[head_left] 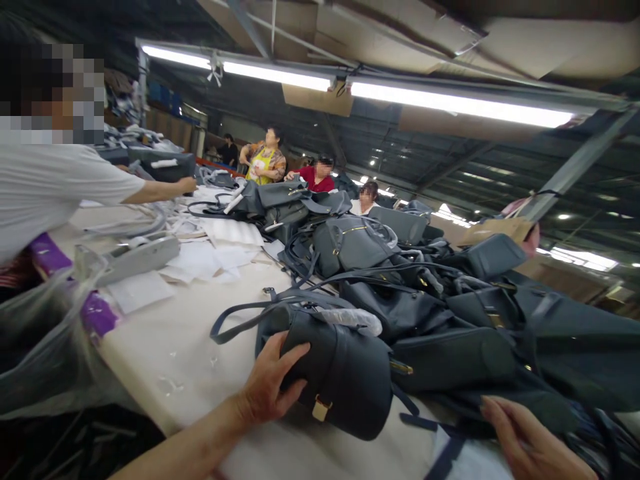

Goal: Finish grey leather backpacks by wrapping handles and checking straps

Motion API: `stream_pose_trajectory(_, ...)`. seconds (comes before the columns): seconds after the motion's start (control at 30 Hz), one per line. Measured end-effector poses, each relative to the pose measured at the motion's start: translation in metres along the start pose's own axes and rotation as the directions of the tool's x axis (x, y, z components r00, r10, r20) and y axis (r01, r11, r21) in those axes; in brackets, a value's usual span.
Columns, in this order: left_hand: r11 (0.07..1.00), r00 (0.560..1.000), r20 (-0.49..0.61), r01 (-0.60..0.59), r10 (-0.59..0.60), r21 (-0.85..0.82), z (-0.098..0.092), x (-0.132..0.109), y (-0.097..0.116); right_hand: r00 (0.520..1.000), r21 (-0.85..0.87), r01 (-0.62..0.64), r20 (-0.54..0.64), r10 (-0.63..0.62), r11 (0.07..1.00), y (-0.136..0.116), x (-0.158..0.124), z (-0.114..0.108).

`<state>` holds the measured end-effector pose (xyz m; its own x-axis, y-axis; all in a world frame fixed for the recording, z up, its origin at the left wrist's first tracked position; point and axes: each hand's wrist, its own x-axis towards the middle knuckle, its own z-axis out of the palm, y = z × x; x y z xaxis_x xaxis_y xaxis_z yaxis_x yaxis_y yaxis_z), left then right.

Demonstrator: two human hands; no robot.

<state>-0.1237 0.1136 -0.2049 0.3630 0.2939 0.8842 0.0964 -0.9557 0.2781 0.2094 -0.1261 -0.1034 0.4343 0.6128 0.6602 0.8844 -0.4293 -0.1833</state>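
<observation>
My left hand [270, 383] grips the near end of a dark blue-grey leather backpack [340, 380] with a small gold clasp, lying on the white table [170, 353]; the fingers wrap round its side. A plastic-wrapped piece [350, 320] rests on top of that bag. My right hand [525, 437] is at the bottom right, fingers stretched out and resting against the lower edge of the heap of dark bags [450, 313]. I see nothing held in it.
Many similar bags and straps are piled across the table's right and far side. White papers [210, 257] lie at the middle left. A person in a white shirt [55, 187] reaches across on the left; clear plastic bags [45, 347] hang there. Other people work at the far end.
</observation>
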Motion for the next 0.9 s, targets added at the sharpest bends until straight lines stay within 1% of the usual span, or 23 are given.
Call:
stream_pose_trajectory(0.03, 1.000, 1.000, -0.008, -0.007, 0.007, 0.006, 0.000, 0.000, 0.001, 0.999, 0.026, 0.024, -0.033, -0.023, 0.999, -0.026, 0.006, -0.002)
stream_pose_trajectory(0.07, 1.000, 1.000, -0.016, -0.007, 0.007, 0.017, -0.001, 0.001, 0.002, 0.994, 0.118, 0.100, -0.060, -0.093, 0.988, -0.054, 0.012, -0.003)
stream_pose_trajectory(0.1, 0.999, 1.000, -0.024, -0.008, 0.009, 0.031, -0.001, 0.002, 0.003, 0.982, 0.188, 0.186, -0.062, -0.178, 0.964, -0.082, 0.017, -0.002)
stream_pose_trajectory(0.13, 0.999, 0.999, -0.037, -0.011, 0.013, 0.052, -0.001, 0.003, 0.005, 0.961, 0.242, 0.276, -0.049, -0.272, 0.930, -0.109, 0.022, -0.001)
stream_pose_trajectory(0.17, 0.997, 0.998, -0.057, -0.017, 0.022, 0.081, -0.002, 0.004, 0.007, 0.940, 0.286, 0.338, -0.046, -0.339, 0.897, -0.134, 0.025, 0.002)
stream_pose_trajectory(0.2, 0.994, 0.997, -0.077, -0.024, 0.033, 0.111, -0.003, 0.005, 0.010, 0.915, 0.335, 0.392, -0.050, -0.400, 0.857, -0.156, 0.026, 0.006)
stream_pose_trajectory(0.23, 0.990, 0.994, -0.099, -0.031, 0.045, 0.136, -0.005, 0.006, 0.014, 0.889, 0.388, 0.430, -0.027, -0.457, 0.815, -0.174, 0.026, 0.010)
stream_pose_trajectory(0.27, 0.987, 0.992, -0.118, -0.032, 0.052, 0.158, -0.009, 0.005, 0.020, 0.889, 0.441, 0.425, -0.035, -0.457, 0.791, -0.188, 0.025, 0.016)
stream_pose_trajectory(0.33, 0.984, 0.990, -0.134, -0.019, 0.043, 0.176, -0.022, 0.000, 0.032, 0.922, 0.528, 0.357, -0.067, -0.382, 0.771, -0.202, 0.016, 0.026)
stream_pose_trajectory(0.37, 0.981, 0.990, -0.138, -0.001, 0.028, 0.195, -0.032, -0.004, 0.037, 0.940, 0.568, 0.320, -0.091, -0.329, 0.758, -0.204, 0.010, 0.031)
stream_pose_trajectory(0.4, 0.980, 0.993, -0.115, 0.005, 0.019, 0.200, -0.042, -0.008, 0.042, 0.948, 0.604, 0.306, -0.119, -0.296, 0.736, -0.204, 0.003, 0.036)
stream_pose_trajectory(0.47, 0.985, 0.999, -0.044, 0.002, 0.005, 0.170, -0.064, -0.012, 0.050, 0.955, 0.665, 0.285, -0.132, -0.267, 0.690, -0.201, -0.015, 0.042)
stream_pose_trajectory(0.5, 0.985, 0.997, -0.074, -0.008, 0.021, 0.170, -0.073, -0.011, 0.053, 0.955, 0.691, 0.279, -0.129, -0.267, 0.666, -0.201, -0.024, 0.044)
stream_pose_trajectory(0.57, 0.989, 0.997, -0.070, -0.012, 0.023, 0.149, -0.082, 0.002, 0.062, 0.958, 0.734, 0.257, -0.108, -0.265, 0.629, -0.202, -0.038, 0.043)
stream_pose_trajectory(0.6, 0.993, 0.999, -0.019, -0.037, 0.040, 0.115, -0.080, 0.011, 0.067, 0.960, 0.751, 0.244, -0.095, -0.265, 0.614, -0.202, -0.044, 0.042)
stream_pose_trajectory(0.67, 0.992, 0.990, 0.092, -0.113, 0.108, 0.055, -0.067, 0.032, 0.075, 0.954, 0.788, 0.206, -0.030, -0.298, 0.581, -0.200, -0.048, 0.037)
stream_pose_trajectory(0.7, 0.989, 0.980, 0.137, -0.147, 0.141, 0.031, -0.057, 0.040, 0.076, 0.946, 0.804, 0.167, 0.032, -0.323, 0.570, -0.195, -0.048, 0.034)
stream_pose_trajectory(0.73, 0.986, 0.970, 0.184, -0.164, 0.160, 0.008, -0.046, 0.046, 0.076, 0.937, 0.808, 0.107, 0.112, -0.330, 0.579, -0.187, -0.046, 0.033)
stream_pose_trajectory(0.77, 0.985, 0.960, 0.221, -0.171, 0.172, -0.021, -0.035, 0.048, 0.075, 0.929, 0.777, 0.031, 0.210, -0.306, 0.629, -0.176, -0.043, 0.033)
stream_pose_trajectory(0.8, 0.983, 0.951, 0.250, -0.173, 0.182, -0.056, -0.025, 0.047, 0.072, 0.917, 0.705, -0.049, 0.312, -0.247, 0.707, -0.160, -0.039, 0.033)
stream_pose_trajectory(0.83, 0.980, 0.944, 0.269, -0.173, 0.192, -0.095, -0.016, 0.044, 0.068, 0.909, 0.597, -0.130, 0.391, -0.145, 0.791, -0.141, -0.035, 0.034)
stream_pose_trajectory(0.87, 0.976, 0.939, 0.274, -0.175, 0.206, -0.131, -0.008, 0.038, 0.064, 0.893, 0.431, -0.188, 0.450, -0.029, 0.883, -0.118, -0.030, 0.035)
stream_pose_trajectory(0.9, 0.970, 0.938, 0.267, -0.181, 0.220, -0.162, -0.003, 0.032, 0.059, 0.885, 0.312, -0.212, 0.464, 0.046, 0.926, -0.093, -0.024, 0.034)
